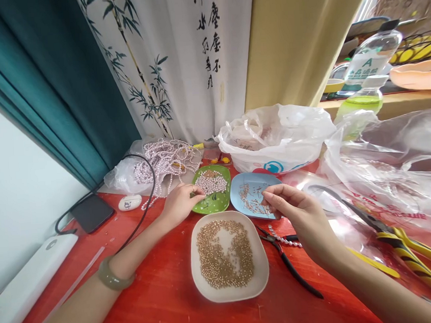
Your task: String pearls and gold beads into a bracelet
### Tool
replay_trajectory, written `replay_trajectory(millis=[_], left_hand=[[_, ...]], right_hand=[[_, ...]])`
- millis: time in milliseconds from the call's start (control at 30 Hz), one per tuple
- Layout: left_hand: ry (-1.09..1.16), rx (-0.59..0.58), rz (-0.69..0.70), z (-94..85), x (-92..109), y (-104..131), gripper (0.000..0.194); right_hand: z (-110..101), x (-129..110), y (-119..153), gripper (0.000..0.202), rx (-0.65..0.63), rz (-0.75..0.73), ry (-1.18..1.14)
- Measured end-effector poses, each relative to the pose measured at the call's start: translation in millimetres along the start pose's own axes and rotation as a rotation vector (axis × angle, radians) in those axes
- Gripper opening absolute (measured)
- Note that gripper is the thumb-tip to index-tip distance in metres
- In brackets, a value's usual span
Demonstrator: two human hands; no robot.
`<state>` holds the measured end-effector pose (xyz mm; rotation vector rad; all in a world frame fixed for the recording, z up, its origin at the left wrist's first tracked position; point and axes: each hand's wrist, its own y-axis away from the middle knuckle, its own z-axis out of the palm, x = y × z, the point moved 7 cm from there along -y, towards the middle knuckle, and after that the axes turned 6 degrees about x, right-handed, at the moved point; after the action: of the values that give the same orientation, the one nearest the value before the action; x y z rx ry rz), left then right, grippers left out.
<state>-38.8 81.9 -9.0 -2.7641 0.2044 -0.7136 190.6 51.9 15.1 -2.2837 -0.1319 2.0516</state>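
My left hand (181,202) reaches to the left edge of the green plate (219,208), its fingers closed beside the pale pink beads (211,182). Anything between those fingertips is too small to make out. Over the right side of the blue plate (240,205), my right hand (294,205) is closed in a pinch. Thin metal pins (251,201) lie scattered on that plate; what the pinch holds is unclear. Closer to me stands a cream dish (232,294) with many small gold beads (211,260).
Black-handled pliers (287,260) lie beside a short bead strand (285,239). Yellow-and-black pliers (393,232) rest at the right near plastic bags (371,170). Bead strings (164,160) are heaped at the back left. A phone (91,213) and white power strip (32,287) lie left.
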Motion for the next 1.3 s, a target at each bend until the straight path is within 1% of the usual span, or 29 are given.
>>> replay_trajectory(millis=[133,333,533,633,733,767,867,967,1100,1300], left_hand=[[-0.020,-0.017,-0.021,1.7,-2.0,0.3,0.011],[-0.037,-0.011,-0.025,1.6,-1.4,-0.2,0.010],[-0.004,0.037,-0.012,-5.1,1.5,-0.5,0.010],[-0.016,0.071,0.039,-9.7,14.5,-3.0,0.010],[-0.053,0.096,0.113,-10.7,39.5,-9.7,0.009],[-0.067,0.084,0.151,-8.4,50.1,-12.5,0.009],[-0.093,-0.010,0.322,6.6,83.4,-19.6,0.009],[-0.173,-0.099,0.417,25.0,101.7,-25.1,0.008],[-0.244,-0.193,0.460,43.3,107.2,-29.5,0.009],[-0.291,-0.291,0.469,53.8,107.0,-30.5,0.013]], right_hand=[[-0.2,2.0,-0.3,0.019,-0.004,0.005,-0.029],[0.0,3.7,-1.1,0.019,-0.006,0.016,-0.024],[-0.9,2.0,-1.1,0.020,0.003,0.006,-0.005],[-0.6,3.9,-1.9,0.020,0.002,0.006,-0.010],[0.0,9.7,-2.7,0.019,-0.005,-0.002,-0.014],[0.0,12.3,-3.0,0.019,-0.007,-0.008,-0.014],[-1.4,19.8,-3.9,0.019,-0.001,-0.025,-0.009],[-3.5,23.8,-4.6,0.018,0.015,-0.033,-0.005],[-3.3,22.5,-4.4,0.018,0.007,-0.031,-0.006],[-3.8,20.4,-2.4,0.017,-0.002,-0.015,0.018]])
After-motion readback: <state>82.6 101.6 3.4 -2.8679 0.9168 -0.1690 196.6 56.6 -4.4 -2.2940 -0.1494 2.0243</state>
